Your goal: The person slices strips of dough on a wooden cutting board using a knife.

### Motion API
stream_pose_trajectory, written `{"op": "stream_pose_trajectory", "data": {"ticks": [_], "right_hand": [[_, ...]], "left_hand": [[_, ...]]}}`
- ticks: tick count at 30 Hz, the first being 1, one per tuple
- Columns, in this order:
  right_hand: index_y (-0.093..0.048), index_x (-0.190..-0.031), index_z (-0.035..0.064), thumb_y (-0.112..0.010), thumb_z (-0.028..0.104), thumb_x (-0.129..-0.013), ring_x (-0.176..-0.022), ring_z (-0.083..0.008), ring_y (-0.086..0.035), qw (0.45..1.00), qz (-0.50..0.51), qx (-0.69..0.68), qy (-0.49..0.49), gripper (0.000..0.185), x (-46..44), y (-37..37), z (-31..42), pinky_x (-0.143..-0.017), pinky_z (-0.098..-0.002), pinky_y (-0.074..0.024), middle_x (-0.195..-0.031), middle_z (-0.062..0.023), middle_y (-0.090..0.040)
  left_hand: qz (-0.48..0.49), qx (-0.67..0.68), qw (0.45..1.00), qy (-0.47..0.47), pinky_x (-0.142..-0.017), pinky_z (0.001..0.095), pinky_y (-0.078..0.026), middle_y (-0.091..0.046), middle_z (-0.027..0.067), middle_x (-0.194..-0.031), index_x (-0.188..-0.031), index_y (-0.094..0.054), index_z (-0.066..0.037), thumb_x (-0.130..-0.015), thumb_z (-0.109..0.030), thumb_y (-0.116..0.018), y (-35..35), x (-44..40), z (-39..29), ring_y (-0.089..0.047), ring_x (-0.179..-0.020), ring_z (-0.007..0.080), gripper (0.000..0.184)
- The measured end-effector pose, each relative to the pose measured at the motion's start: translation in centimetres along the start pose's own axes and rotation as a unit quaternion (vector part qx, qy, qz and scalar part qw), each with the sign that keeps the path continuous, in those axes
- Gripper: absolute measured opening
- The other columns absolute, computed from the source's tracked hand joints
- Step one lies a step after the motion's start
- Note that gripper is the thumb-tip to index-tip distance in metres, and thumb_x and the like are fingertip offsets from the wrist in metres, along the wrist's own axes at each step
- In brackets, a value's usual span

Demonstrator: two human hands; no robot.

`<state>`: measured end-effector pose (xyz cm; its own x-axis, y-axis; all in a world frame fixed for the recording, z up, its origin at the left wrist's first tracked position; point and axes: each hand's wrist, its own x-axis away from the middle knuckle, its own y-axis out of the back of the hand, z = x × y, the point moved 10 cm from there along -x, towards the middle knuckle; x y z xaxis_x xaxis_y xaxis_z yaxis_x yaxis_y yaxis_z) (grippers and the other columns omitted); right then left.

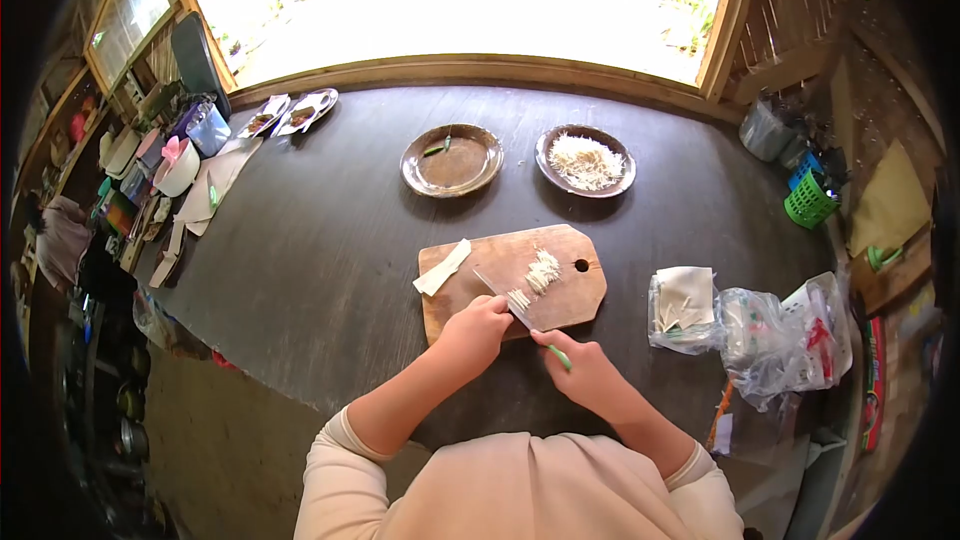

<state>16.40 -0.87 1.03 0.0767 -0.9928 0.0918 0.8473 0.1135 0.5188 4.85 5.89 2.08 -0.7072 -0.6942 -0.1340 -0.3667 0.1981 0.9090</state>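
Note:
My right hand (578, 365) is closed around the green handle of a knife (505, 300), whose blade slants over the front part of a wooden cutting board (460, 315). Close beside the blade, my left hand (475, 330) is closed at the board's front edge, its fingertips on pale vegetable strips (518, 298) that they partly hide. Beyond the blade lies a small heap of cut pale pieces (542, 271). A longer flat pale slice (442, 268) rests at the board's left edge.
Behind the board stand a brown plate (430, 180) with small green pieces and another plate (545, 168) heaped with pale shreds. Plastic bags (765, 340) and a green basket (810, 202) are at right. Tubs (178, 168) and small dishes (305, 112) line the left side.

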Motion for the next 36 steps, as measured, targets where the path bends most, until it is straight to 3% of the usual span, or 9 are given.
{"op": "stream_pose_trajectory", "data": {"ticks": [4,6,10,15,18,25,30,36], "right_hand": [[-0.063,-0.118,0.007,-0.06,0.014,-0.095,-0.089,-0.0345,-0.071,0.999,-0.001,0.034,0.014,0.024,-0.6,-0.4,-0.1,-0.075,-0.0344,-0.0529,-0.099,-0.0197,-0.071],[-0.062,-0.117,0.0091,-0.061,0.014,-0.093,-0.083,-0.0437,-0.065,0.995,-0.038,-0.041,0.081,0.024,0.0,0.7,0.6,-0.067,-0.0418,-0.0529,-0.086,-0.0264,-0.066],[-0.062,-0.116,0.0092,-0.061,0.015,-0.093,-0.086,-0.044,-0.064,0.993,-0.046,-0.054,0.092,0.024,0.5,1.0,0.8,-0.068,-0.0416,-0.0532,-0.088,-0.0257,-0.067],[-0.062,-0.116,0.0089,-0.061,0.016,-0.094,-0.086,-0.0436,-0.065,0.999,-0.025,0.001,0.033,0.024,-0.2,-0.2,0.2,-0.069,-0.0426,-0.0532,-0.09,-0.0237,-0.068],[-0.062,-0.116,0.009,-0.061,0.015,-0.094,-0.084,-0.0436,-0.065,0.993,-0.049,-0.056,0.089,0.023,0.6,1.0,1.0,-0.068,-0.0435,-0.0524,-0.087,-0.0253,-0.067],[-0.061,-0.116,0.0088,-0.06,0.015,-0.094,-0.079,-0.0441,-0.064,0.998,-0.02,-0.038,0.044,0.023,0.9,0.8,0.5,-0.065,-0.0445,-0.0513,-0.083,-0.0271,-0.065],[-0.06,-0.117,0.0098,-0.06,0.015,-0.094,-0.08,-0.045,-0.064,0.998,-0.03,0.007,0.057,0.024,0.6,0.3,0.8,-0.064,-0.0431,-0.0516,-0.082,-0.027,-0.065],[-0.06,-0.119,0.0105,-0.06,0.015,-0.094,-0.078,-0.0447,-0.065,0.996,-0.029,-0.033,0.072,0.025,1.1,0.9,0.7,-0.063,-0.0426,-0.0517,-0.083,-0.027,-0.065]], "left_hand": [[-0.017,0.032,0.999,-0.023,-0.089,0.0406,-0.051,-0.062,0.0101,-0.1,-0.092,-0.07,-0.003,-0.076,0.001,-0.06,-0.3,-0.1,0.5,-0.06,-0.099,0.032,0.019],[-0.026,0.049,0.998,-0.022,-0.089,0.0412,-0.051,-0.063,0.0109,-0.099,-0.09,-0.07,-0.003,-0.076,0.001,-0.059,0.4,-0.2,0.3,-0.06,-0.099,0.0327,0.018],[-0.011,0.02,0.999,-0.025,-0.086,0.0393,-0.052,-0.061,0.0099,-0.099,-0.086,-0.07,-0.003,-0.077,-0.001,-0.057,0.0,-0.1,0.1,-0.059,-0.1,0.0299,0.016],[-0.032,0.048,0.998,-0.028,-0.084,0.0392,-0.052,-0.06,0.0113,-0.094,-0.082,-0.07,-0.003,-0.077,-0.001,-0.057,0.2,-0.3,0.3,-0.06,-0.095,0.0317,0.014],[-0.021,0.033,0.999,-0.036,-0.083,0.04,-0.052,-0.06,0.0117,-0.092,-0.082,-0.07,-0.003,-0.076,-0.001,-0.057,0.0,-0.4,0.4,-0.06,-0.093,0.0318,0.015],[-0.027,0.054,0.998,-0.024,-0.084,0.0418,-0.051,-0.063,0.0147,-0.093,-0.082,-0.069,0.0,-0.075,0.001,-0.058,0.3,-0.4,0.5,-0.062,-0.093,0.034,0.013],[-0.045,0.075,0.995,-0.039,-0.081,0.0425,-0.052,-0.064,0.0147,-0.091,-0.086,-0.07,0.0,-0.074,0.003,-0.058,-0.1,-0.4,1.0,-0.062,-0.09,0.035,0.018],[-0.042,0.05,0.997,-0.038,-0.082,0.0426,-0.051,-0.063,0.0149,-0.091,-0.086,-0.07,0.0,-0.074,0.003,-0.058,-0.1,-0.2,0.6,-0.062,-0.092,0.0349,0.017]]}}
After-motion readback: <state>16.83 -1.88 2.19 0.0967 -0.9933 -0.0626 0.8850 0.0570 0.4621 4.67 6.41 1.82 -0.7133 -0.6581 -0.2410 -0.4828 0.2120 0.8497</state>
